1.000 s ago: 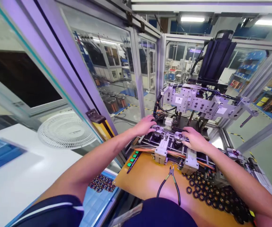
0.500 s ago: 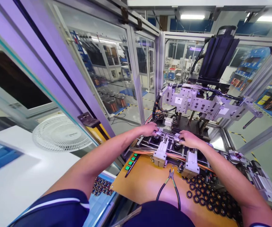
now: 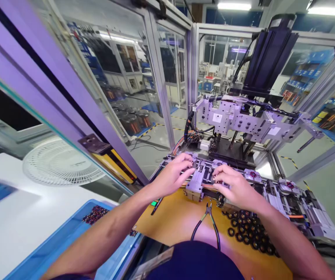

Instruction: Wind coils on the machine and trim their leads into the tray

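Small dark parts (image 3: 213, 177) show, partly hidden, at the fingertips of the left hand (image 3: 175, 174) and right hand (image 3: 236, 186), above the left part of the metal fixture row (image 3: 253, 175). Each hand's fingers curl toward its thumb; whether they are clamped on the parts I cannot tell. Pliers (image 3: 208, 210) lie nearer on the orange board (image 3: 170, 222), with black rings (image 3: 246, 228) spread to their right. A blue tray (image 3: 58, 240) sits at near left.

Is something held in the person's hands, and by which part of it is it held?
The left hand and right hand each seem to pinch a small dark piece; the gripped part cannot be told.
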A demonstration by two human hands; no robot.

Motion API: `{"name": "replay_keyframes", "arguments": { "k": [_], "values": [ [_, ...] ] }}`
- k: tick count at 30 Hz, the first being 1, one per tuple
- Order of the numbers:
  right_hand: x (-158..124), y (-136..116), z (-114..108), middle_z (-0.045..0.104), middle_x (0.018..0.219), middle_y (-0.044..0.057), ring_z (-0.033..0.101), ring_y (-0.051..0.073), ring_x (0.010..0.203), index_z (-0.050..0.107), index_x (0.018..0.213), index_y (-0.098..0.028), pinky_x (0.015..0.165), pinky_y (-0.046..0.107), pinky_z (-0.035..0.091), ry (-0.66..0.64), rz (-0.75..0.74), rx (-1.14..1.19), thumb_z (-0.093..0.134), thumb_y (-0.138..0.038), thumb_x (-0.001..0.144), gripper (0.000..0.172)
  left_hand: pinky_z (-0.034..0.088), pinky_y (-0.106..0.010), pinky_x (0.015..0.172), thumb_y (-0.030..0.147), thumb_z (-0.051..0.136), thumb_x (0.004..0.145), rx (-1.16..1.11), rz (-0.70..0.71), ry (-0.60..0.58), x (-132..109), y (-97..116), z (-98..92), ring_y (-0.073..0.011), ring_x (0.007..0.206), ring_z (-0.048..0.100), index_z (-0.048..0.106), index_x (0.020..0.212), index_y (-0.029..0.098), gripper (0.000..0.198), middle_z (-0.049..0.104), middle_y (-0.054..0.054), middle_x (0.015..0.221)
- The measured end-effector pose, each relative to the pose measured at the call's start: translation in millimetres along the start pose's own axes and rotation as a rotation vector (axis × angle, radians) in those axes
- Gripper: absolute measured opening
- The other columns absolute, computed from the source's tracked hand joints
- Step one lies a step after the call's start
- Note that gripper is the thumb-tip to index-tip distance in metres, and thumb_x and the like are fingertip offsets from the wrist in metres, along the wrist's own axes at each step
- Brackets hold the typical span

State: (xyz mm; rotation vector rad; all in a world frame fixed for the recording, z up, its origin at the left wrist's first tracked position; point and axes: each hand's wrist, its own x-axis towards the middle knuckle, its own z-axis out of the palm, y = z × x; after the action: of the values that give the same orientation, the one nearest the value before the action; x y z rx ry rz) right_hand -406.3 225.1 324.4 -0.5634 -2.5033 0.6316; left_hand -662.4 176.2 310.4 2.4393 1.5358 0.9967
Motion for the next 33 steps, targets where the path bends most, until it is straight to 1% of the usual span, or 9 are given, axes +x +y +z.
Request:
{"name": "replay_keyframes", "arguments": {
  "k": [3,5,9,12,17,23,26,29,33],
  "values": [
    [-21.6,-26.1,17.0,0.061,0.107,0.011,0.063,0.017,0.096,0.064,0.099,-0.017,0.084,0.031,0.054,0.113,-0.082,0.036,0.057,-0.011,0.093,0.011,0.056,-0.027,0.083,0.016,0.059,0.092,-0.038,0.152,0.181,-32.5,26.6,1.6,-0.0160,0.093,0.065,0.064,0.096,0.015,0.006,0.065,-0.010,0.104],
    [-32.0,-36.6,27.7,0.063,0.107,0.011,0.064,0.018,0.100,0.062,0.102,-0.018,0.086,0.031,0.055,0.205,-0.109,0.062,0.059,-0.009,0.091,0.014,0.057,-0.027,0.087,0.010,0.067,0.086,-0.084,0.210,0.243,-50.7,36.4,6.5,-0.0164,0.096,0.069,0.064,0.102,0.016,0.017,0.069,-0.010,0.106],
    [-45.3,-48.4,48.3,0.066,0.105,0.009,0.065,0.019,0.103,0.058,0.104,-0.020,0.090,0.033,0.056,0.404,-0.067,0.105,0.061,-0.005,0.087,0.023,0.058,-0.031,0.093,0.003,0.073,0.078,-0.282,0.054,0.342,-78.7,50.2,22.1,-0.0190,0.101,0.072,0.059,0.100,0.019,0.030,0.073,-0.010,0.110],
    [-52.8,-53.3,60.7,0.067,0.107,0.009,0.066,0.018,0.099,0.056,0.111,-0.021,0.081,0.030,0.058,0.451,-0.005,0.121,0.061,-0.005,0.086,0.030,0.060,-0.034,0.089,0.000,0.071,0.077,-0.479,-0.091,0.413,-91.0,60.5,33.2,-0.0190,0.099,0.073,0.052,0.097,0.022,0.034,0.074,-0.009,0.110],
    [-64.1,-56.4,70.2,0.068,0.109,0.007,0.067,0.019,0.098,0.055,0.117,-0.024,0.082,0.033,0.060,0.430,0.106,0.147,0.060,-0.010,0.088,0.032,0.061,-0.036,0.089,0.003,0.070,0.078,-0.604,-0.205,0.470,-98.3,71.3,42.8,-0.0185,0.100,0.073,0.047,0.097,0.024,0.037,0.074,-0.006,0.106],
    [-71.9,-62.6,67.2,0.068,0.110,0.008,0.066,0.020,0.104,0.056,0.118,-0.024,0.091,0.037,0.058,0.403,0.087,0.105,0.059,-0.010,0.089,0.033,0.061,-0.036,0.083,0.008,0.071,0.078,-0.579,-0.245,0.472,-105.8,76.4,46.3,-0.0200,0.100,0.072,0.048,0.104,0.024,0.038,0.073,-0.007,0.108],
    [-76.1,-62.1,72.4,0.068,0.110,0.008,0.067,0.021,0.102,0.056,0.118,-0.024,0.088,0.036,0.058,0.388,0.094,0.094,0.060,-0.011,0.089,0.032,0.060,-0.035,0.085,0.008,0.071,0.079,-0.546,-0.240,0.462,-110.8,77.6,47.8,-0.0196,0.101,0.071,0.051,0.110,0.024,0.041,0.072,-0.007,0.110],
    [-82.8,-47.6,97.0,0.068,0.109,0.009,0.067,0.022,0.097,0.055,0.115,-0.024,0.083,0.036,0.058,0.308,0.175,0.063,0.062,-0.020,0.090,0.026,0.060,-0.034,0.085,0.015,0.072,0.081,-0.497,-0.278,0.445,-120.2,66.9,58.1,-0.0203,0.103,0.070,0.052,0.116,0.023,0.042,0.071,-0.008,0.113],
    [-91.6,-11.5,156.3,0.069,0.094,0.008,0.067,0.022,0.083,0.058,0.106,-0.021,0.077,0.037,0.057,0.118,0.271,0.020,0.062,-0.024,0.089,0.018,0.060,-0.035,0.086,0.028,0.070,0.084,-0.356,-0.494,0.355,-146.6,29.0,95.5,-0.0200,0.101,0.069,0.056,0.113,0.020,0.034,0.070,-0.009,0.112]
  ]
}}
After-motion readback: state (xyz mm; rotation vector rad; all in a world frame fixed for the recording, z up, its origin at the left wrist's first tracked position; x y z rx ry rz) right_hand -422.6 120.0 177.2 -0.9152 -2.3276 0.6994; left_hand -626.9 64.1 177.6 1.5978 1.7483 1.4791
